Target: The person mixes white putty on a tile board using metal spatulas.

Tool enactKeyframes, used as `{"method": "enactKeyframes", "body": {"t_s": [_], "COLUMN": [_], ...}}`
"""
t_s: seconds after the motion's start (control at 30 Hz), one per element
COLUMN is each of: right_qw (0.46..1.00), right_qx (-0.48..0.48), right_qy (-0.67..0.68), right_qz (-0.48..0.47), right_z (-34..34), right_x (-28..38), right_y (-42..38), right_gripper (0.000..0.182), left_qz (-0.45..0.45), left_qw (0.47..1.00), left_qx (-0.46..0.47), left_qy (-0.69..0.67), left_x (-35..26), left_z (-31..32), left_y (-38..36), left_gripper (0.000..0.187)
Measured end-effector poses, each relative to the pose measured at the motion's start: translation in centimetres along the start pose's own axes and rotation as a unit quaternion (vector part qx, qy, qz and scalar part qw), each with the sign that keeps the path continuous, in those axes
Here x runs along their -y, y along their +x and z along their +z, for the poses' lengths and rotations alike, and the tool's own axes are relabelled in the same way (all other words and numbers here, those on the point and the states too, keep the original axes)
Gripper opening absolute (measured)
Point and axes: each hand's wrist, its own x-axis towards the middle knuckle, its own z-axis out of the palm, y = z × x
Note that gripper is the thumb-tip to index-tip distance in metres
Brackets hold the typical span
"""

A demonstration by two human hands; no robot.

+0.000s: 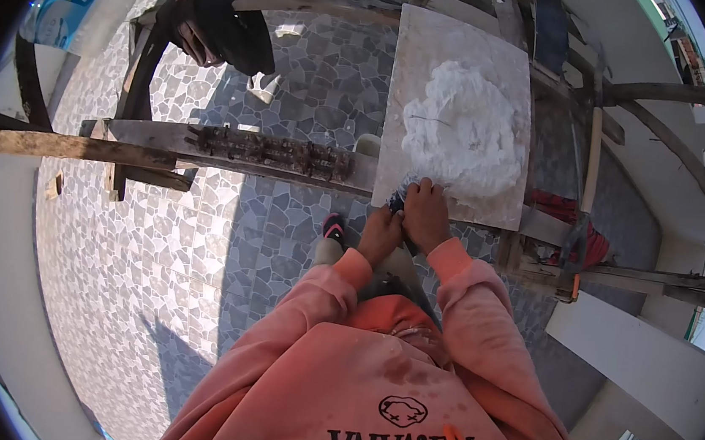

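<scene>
A pale square board (407,64) lies on the wooden frame, bearing a spread heap of white powder or plaster (467,133). At the board's near edge my left hand (379,235) and my right hand (426,214) are close together, fingers curled round a small dark, whitish-dusted item (399,197). My right hand is a little farther forward and overlaps the board's edge. What the item is cannot be made out, and part of it is hidden by my fingers.
Wooden beams (79,149) run left and right of the board. A dark cloth (251,36) and a large plastic bottle (84,12) are at the upper left. Red cord or cloth (592,247) hangs at the right. Patterned tile floor (281,256) lies below.
</scene>
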Motion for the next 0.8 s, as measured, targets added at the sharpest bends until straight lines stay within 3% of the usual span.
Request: {"method": "enactKeyframes", "body": {"t_s": [0.23,0.33,0.47,0.6,0.77,0.8], "right_qw": [0.999,0.999,0.996,0.988,0.915,0.898], "right_qx": [-0.028,-0.025,-0.012,-0.031,-0.072,-0.083], "right_qy": [-0.027,-0.025,-0.081,0.109,0.347,0.379], "right_qz": [0.009,0.015,0.024,0.102,0.191,0.209], "right_z": [-0.4,-0.4,0.0,-2.1,-6.6,-7.0], "right_x": [-0.2,-0.5,-1.5,-3.6,-5.0,-5.3], "right_y": [0.7,0.7,0.5,-0.4,-3.7,-4.2], "right_gripper": [0.037,0.031,0.034,0.028,0.03,0.031], "left_qz": [0.019,0.014,0.03,0.029,0.029,0.094], "left_qw": [0.999,0.997,0.996,0.998,0.996,0.995], "left_qx": [-0.004,0.007,0.016,0.043,0.04,0.008], "left_qy": [-0.048,0.069,0.081,0.025,0.071,0.036], "left_x": [-0.2,-1.4,-2.3,-3.5,-6.5,-4.7], "left_z": [0.3,-0.9,-1.5,-3.5,-7.2,-7.0], "left_y": [0.7,0.7,0.1,-0.5,-1.6,-1.1], "left_gripper": [0.04,0.036,0.034,0.03,0.027,0.035]}}
